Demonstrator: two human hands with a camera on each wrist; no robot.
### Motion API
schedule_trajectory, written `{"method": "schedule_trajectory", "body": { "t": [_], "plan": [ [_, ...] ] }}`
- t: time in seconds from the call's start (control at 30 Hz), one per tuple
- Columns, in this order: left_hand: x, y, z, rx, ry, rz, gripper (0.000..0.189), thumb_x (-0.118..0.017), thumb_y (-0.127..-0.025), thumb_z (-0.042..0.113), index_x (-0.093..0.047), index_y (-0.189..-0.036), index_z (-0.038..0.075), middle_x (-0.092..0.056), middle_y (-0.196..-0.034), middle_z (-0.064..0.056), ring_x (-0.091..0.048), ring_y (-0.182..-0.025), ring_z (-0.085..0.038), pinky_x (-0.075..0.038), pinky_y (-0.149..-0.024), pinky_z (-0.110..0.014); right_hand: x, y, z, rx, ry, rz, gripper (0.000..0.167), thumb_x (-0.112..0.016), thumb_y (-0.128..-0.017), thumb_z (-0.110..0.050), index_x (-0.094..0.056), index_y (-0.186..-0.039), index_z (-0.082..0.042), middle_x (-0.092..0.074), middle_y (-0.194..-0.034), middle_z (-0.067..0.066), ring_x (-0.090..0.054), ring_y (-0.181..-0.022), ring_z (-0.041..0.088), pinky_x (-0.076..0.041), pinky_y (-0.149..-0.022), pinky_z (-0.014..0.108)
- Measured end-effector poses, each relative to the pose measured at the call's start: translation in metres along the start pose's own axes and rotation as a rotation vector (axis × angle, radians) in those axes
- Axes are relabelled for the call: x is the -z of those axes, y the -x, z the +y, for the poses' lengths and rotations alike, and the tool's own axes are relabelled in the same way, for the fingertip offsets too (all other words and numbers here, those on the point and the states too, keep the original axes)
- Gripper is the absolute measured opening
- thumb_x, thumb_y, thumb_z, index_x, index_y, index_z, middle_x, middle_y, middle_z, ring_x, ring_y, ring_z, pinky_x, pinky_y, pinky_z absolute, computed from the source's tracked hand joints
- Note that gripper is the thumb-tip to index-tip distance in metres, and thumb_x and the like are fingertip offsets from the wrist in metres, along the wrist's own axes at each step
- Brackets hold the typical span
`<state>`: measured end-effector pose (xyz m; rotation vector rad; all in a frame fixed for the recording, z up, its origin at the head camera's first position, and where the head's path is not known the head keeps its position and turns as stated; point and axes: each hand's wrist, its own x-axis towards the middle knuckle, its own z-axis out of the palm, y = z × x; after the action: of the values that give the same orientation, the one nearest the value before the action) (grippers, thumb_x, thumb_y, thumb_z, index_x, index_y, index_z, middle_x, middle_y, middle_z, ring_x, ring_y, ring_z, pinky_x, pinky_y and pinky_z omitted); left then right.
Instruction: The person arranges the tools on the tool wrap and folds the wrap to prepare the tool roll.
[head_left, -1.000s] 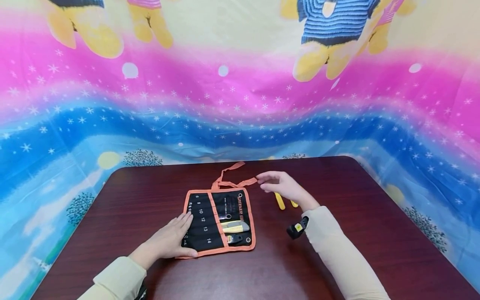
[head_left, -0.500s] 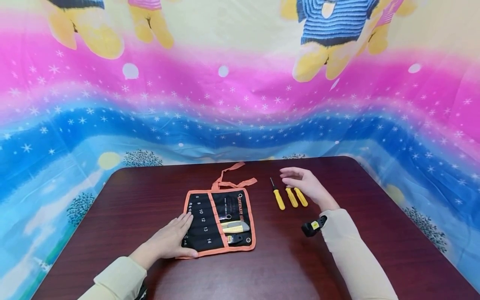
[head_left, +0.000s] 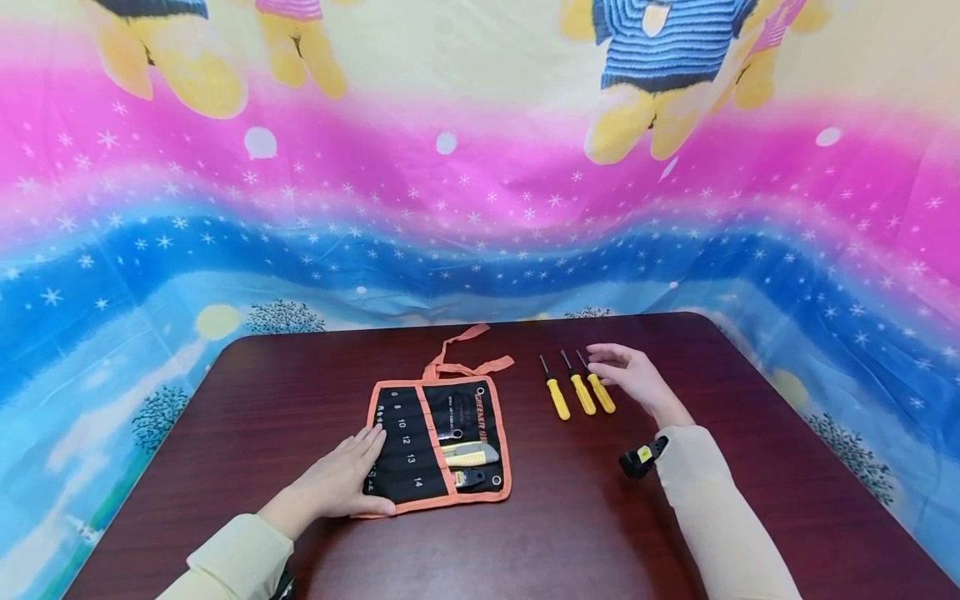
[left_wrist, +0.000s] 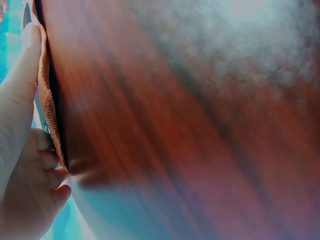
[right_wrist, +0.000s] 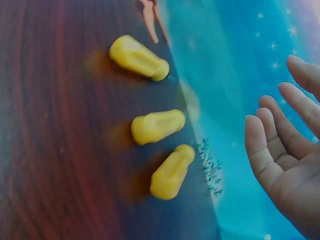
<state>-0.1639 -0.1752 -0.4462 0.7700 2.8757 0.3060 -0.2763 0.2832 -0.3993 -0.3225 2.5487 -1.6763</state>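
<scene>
A black tool roll (head_left: 420, 417) with orange trim lies unfolded near the middle of the surface (head_left: 525, 542), printed with sizes from 6 to 14. At its 4 o'clock side, a utility knife (head_left: 471, 455) and a black tool with a yellow label (head_left: 470, 477) sit in the pocket. Orange ties (head_left: 491, 365) trail from its 12 o'clock edge. The left hand (head_left: 341, 475) rests at its 8 o'clock edge, the grip spread flat on the fabric with straight fingers. Between 2 and 3 o'clock of the roll, three yellow-handled screwdrivers (head_left: 582, 396) lie side by side, shafts pointing to 11 o'clock. Just at the 1 o'clock end of the rightmost one is the right hand (head_left: 633, 377), its grip loosely open and holding nothing. A printed backdrop (head_left: 480, 208) hangs at 12 o'clock, beyond the surface.
</scene>
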Motion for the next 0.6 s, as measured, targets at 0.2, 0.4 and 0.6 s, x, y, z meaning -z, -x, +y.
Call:
{"method": "schedule_trajectory", "body": {
  "t": [0.2,0.4,0.6],
  "plan": [
    [0.001,0.0,0.0,-0.012,0.004,0.004,0.111,-0.055,-0.07,0.074,-0.029,-0.139,-0.009,-0.027,-0.144,-0.024,-0.024,-0.133,-0.036,-0.024,-0.105,-0.047,0.003,0.001,0.012,-0.021,0.02,0.005,0.051,-0.062,-0.089,-0.023,-0.047,-0.132,-0.001,-0.046,-0.125,0.026,-0.051,-0.106,0.037,-0.044,-0.087,0.051],
    [0.0,0.0,0.0,-0.008,-0.009,0.003,0.112,-0.053,-0.069,0.076,-0.029,-0.14,-0.008,-0.026,-0.144,-0.023,-0.023,-0.133,-0.035,-0.024,-0.105,-0.046,0.005,0.001,0.023,-0.04,0.058,0.005,0.051,-0.061,-0.09,-0.018,-0.044,-0.134,0.002,-0.046,-0.127,0.026,-0.052,-0.105,0.036,-0.046,-0.086,0.046],
    [-0.001,-0.001,-0.001,0.001,-0.009,-0.001,0.113,-0.053,-0.068,0.077,-0.029,-0.14,-0.007,-0.026,-0.145,-0.023,-0.023,-0.133,-0.034,-0.024,-0.105,-0.046,0.006,0.0,0.031,-0.047,0.107,0.002,0.048,-0.061,-0.09,-0.016,-0.046,-0.132,0.002,-0.051,-0.121,0.024,-0.053,-0.102,0.033,-0.049,-0.082,0.042]
  ]
}}
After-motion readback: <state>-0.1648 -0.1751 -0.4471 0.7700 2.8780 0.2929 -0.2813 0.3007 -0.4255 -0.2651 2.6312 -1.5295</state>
